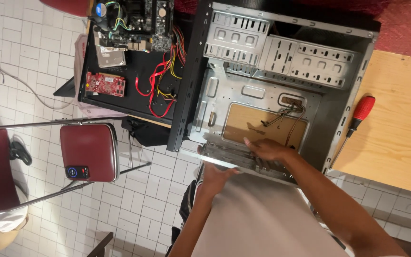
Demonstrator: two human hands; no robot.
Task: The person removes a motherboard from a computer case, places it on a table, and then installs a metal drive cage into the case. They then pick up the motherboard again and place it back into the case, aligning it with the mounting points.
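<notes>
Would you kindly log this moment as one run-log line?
left hand: on near edge of open grey metal computer case | right hand: inside, at rear slots | red-handled screwdriver: on wooden table

1. The open grey metal computer case [281, 90] lies on the pale wooden surface [396, 138].
2. The red-handled screwdriver [357, 118] lies right of it.
3. The black panel carrying circuit boards [120, 90] lies left.
4. Both the left hand [215, 178] and the right hand [266, 150] rest on the case's near edge.
</notes>
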